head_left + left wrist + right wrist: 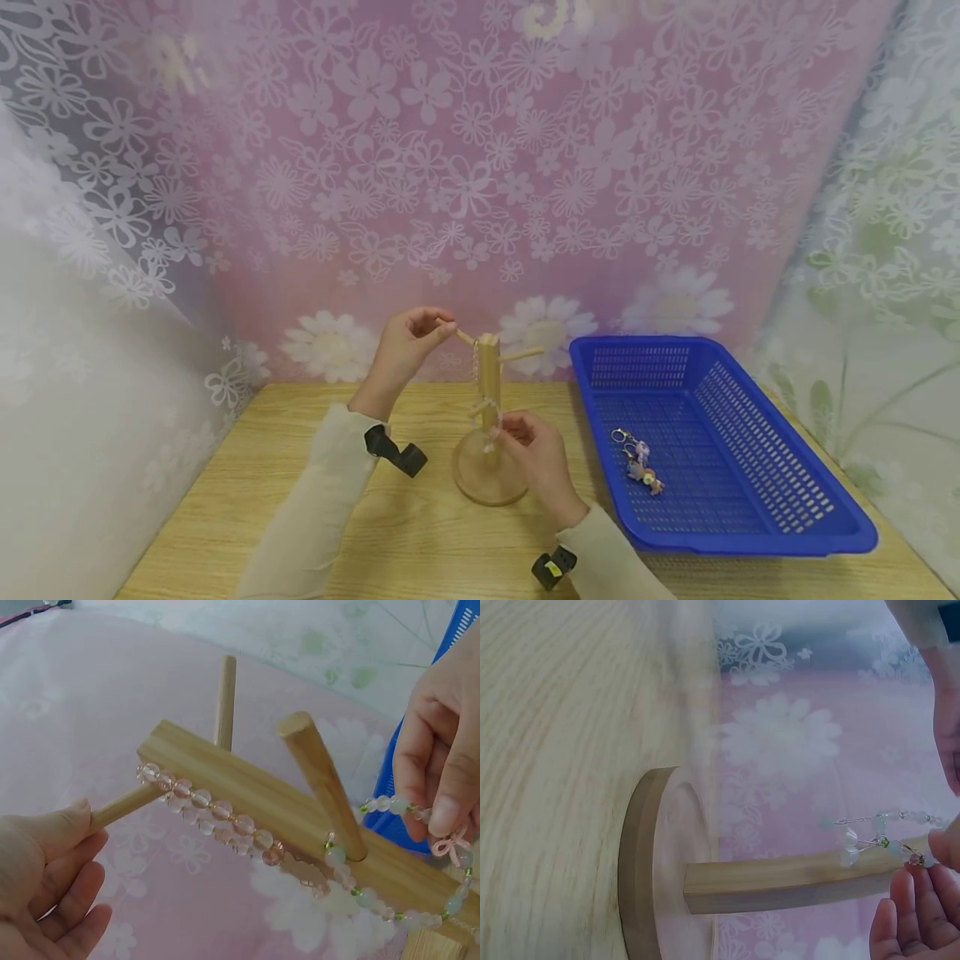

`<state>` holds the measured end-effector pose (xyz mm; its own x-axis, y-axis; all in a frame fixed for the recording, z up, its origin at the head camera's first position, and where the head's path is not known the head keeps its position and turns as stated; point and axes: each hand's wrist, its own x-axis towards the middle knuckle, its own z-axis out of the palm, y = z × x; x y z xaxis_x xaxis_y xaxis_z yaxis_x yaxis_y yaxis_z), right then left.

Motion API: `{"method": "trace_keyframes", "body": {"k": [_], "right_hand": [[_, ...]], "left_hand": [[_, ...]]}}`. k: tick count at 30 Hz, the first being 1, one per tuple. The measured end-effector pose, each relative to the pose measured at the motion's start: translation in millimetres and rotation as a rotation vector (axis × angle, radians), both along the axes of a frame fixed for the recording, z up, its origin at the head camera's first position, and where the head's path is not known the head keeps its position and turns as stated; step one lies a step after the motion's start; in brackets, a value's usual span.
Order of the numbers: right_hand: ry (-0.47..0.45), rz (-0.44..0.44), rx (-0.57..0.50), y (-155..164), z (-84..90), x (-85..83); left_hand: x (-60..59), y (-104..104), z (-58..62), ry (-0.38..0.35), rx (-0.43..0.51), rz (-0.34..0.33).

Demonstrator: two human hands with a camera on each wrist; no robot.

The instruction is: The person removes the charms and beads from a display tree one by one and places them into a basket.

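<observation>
A wooden stand [490, 371] with several pegs and a round base [491, 492] stands on the table. My left hand [408, 350] pinches the tip of an upper peg [124, 808] between thumb and fingers. From that same peg hangs a pink beaded bracelet [221, 810], lying along the post. My right hand [542, 458] pinches a pale green and clear beaded bracelet [367, 898] by its beads, close to a pink bow charm [451, 847]. In the left wrist view this bracelet loops about a lower peg [319, 776]. Small translucent charms [850, 846] dangle from it in the right wrist view.
To the right of the stand sits a blue plastic basket [600, 467] with keyring charms [643, 475] on its floor. Another upper peg [522, 355] juts out rightward from the post. A pink floral curtain [465, 208] hangs behind the wooden table [420, 542].
</observation>
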<state>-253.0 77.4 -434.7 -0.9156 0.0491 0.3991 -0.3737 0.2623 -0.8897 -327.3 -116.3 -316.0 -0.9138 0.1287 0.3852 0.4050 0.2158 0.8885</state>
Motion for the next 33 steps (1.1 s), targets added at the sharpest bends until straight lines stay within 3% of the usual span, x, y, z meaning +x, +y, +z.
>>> {"method": "trace_keyframes", "body": {"k": [11, 20, 24, 33], "right_hand": [[-0.043, -0.026, -0.038, 8, -1.6, -8.5], [-0.068, -0.044, -0.038, 9, 4.7, -5.4], [-0.065, -0.054, -0.041, 10, 10.7, -3.2], [-0.071, -0.027, -0.082, 12, 19.8, 3.1]], "left_hand": [[16.6, 7, -3.9, 0.049, 0.082, 0.097], [28.8, 12, -3.6, 0.074, 0.063, 0.166], [30.8, 12, -3.5, 0.087, 0.079, 0.164], [27.6, 11, -6.0, 0.013, 0.138, 0.129]]}}
